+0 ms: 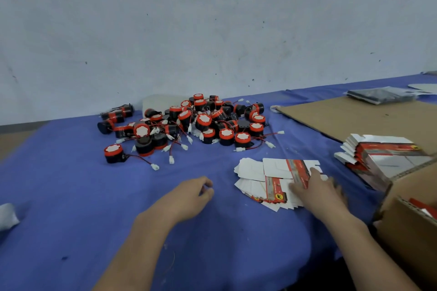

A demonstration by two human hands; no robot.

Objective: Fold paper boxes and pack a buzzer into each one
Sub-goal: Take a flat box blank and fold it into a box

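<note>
A heap of several red-and-black buzzers (201,123) with red wires and white plugs lies at the back of the blue table (71,196). One buzzer (114,153) sits apart at the heap's left front. A small fanned pile of flat white-and-red box blanks (267,177) lies at the right. My right hand (319,190) rests on that pile with fingers spread, its thumb and fingers at the top blank's edge. My left hand (191,194) hovers over the cloth left of the pile, fingers loosely curled, holding nothing.
A taller stack of flat box blanks (378,158) lies at the right on a brown cardboard sheet (354,116). An open cardboard carton (411,224) stands at the near right edge. A dark flat packet (380,94) lies far right. The white wall runs behind the table.
</note>
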